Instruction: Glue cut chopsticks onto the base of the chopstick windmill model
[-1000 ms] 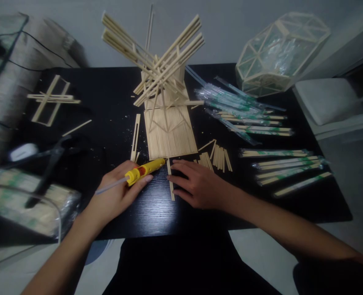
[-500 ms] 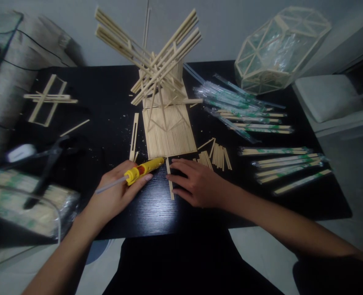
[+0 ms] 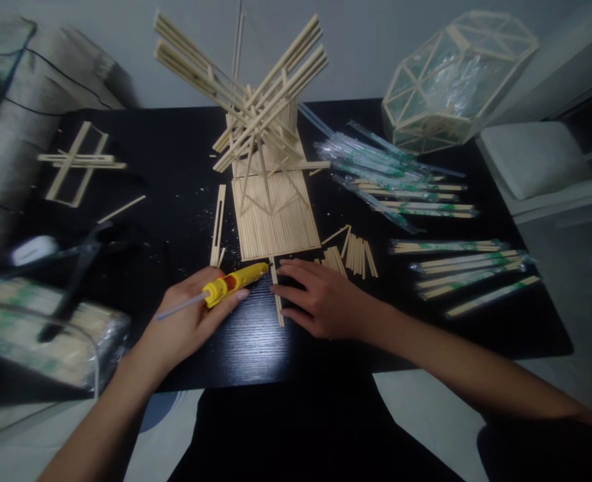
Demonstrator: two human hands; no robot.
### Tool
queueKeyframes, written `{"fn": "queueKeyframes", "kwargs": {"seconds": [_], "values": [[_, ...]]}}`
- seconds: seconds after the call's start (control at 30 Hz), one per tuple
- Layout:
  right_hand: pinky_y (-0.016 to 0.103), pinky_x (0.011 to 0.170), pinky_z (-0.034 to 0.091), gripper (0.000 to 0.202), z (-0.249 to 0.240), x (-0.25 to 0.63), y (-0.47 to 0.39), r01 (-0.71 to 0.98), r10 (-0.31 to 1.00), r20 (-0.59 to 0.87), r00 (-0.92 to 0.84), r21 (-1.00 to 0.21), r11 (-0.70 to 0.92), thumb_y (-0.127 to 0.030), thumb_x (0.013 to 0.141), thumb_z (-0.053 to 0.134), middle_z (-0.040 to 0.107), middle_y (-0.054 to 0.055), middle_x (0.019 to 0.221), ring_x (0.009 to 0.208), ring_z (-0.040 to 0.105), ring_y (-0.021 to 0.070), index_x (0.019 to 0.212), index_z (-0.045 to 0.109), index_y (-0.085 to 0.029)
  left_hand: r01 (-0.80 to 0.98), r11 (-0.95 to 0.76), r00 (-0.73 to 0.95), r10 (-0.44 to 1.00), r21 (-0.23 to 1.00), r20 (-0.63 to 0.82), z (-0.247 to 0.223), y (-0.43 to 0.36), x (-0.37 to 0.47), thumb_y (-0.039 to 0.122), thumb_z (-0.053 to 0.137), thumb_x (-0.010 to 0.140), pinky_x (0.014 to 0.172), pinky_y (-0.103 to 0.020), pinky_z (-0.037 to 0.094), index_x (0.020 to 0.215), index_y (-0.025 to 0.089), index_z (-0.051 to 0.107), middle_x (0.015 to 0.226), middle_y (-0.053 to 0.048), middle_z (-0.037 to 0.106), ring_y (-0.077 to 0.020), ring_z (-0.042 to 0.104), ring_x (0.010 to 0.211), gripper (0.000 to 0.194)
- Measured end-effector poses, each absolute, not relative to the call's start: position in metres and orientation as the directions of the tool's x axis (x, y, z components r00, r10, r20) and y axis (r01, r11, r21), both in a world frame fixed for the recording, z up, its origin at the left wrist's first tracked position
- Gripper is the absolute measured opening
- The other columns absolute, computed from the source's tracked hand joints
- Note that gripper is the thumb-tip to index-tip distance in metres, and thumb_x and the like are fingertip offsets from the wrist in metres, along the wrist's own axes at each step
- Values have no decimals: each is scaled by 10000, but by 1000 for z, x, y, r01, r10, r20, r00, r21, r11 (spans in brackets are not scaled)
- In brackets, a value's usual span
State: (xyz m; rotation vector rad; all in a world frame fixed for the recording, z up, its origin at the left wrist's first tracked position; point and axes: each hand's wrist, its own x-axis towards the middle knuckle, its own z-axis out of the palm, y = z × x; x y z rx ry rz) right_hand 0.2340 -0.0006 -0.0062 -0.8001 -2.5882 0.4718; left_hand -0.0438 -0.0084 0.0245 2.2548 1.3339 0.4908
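Observation:
My left hand (image 3: 190, 308) is closed around a yellow hot glue gun (image 3: 235, 284), with a pale glue stick (image 3: 181, 305) jutting from its back. Its nozzle is at the upper part of a narrow strip of joined wooden sticks (image 3: 278, 304) lying on the black table. From the right, my right hand (image 3: 320, 298) rests on the table with fingers apart, fingertips touching that strip's edge. Just beyond both hands stands a windmill model made of chopsticks (image 3: 275, 231), its crossed blades (image 3: 253, 120) rising above a slatted base.
Short cut sticks (image 3: 358, 256) lie right of the base. Wrapped chopsticks (image 3: 471, 271) spread over the table's right side, near a faceted stick-framed container (image 3: 456, 87). At left are a small stick frame (image 3: 77, 164), a dark clamp-like tool (image 3: 82, 268) and a plastic-wrapped bundle (image 3: 39, 328).
The glue gun's nozzle has shifted very slightly down and right along the strip. My right hand and the strip have stayed in place.

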Motion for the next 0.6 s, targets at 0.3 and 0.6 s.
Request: {"fn": "queueKeyframes", "kwargs": {"seconds": [0.3,0.6], "values": [[528,1155,530,337,-5,234,-1,440,589,271,-762,-451,776,-254,1011,645,659,225,1320,1369,582,340,1278,714,-61,705,-430,445,887,564,120,28,-10,-45,389,603,1041,692,-254,516,895,214,639,826,14,639,-132,637,709,231],[537,1138,545,337,-5,234,-1,461,595,251,-763,-434,774,-269,1016,633,659,206,1326,1367,587,340,1285,710,-82,702,-433,451,885,565,117,24,-3,-40,377,624,1040,678,-256,500,901,216,610,817,20,641,-132,639,703,212]]}}
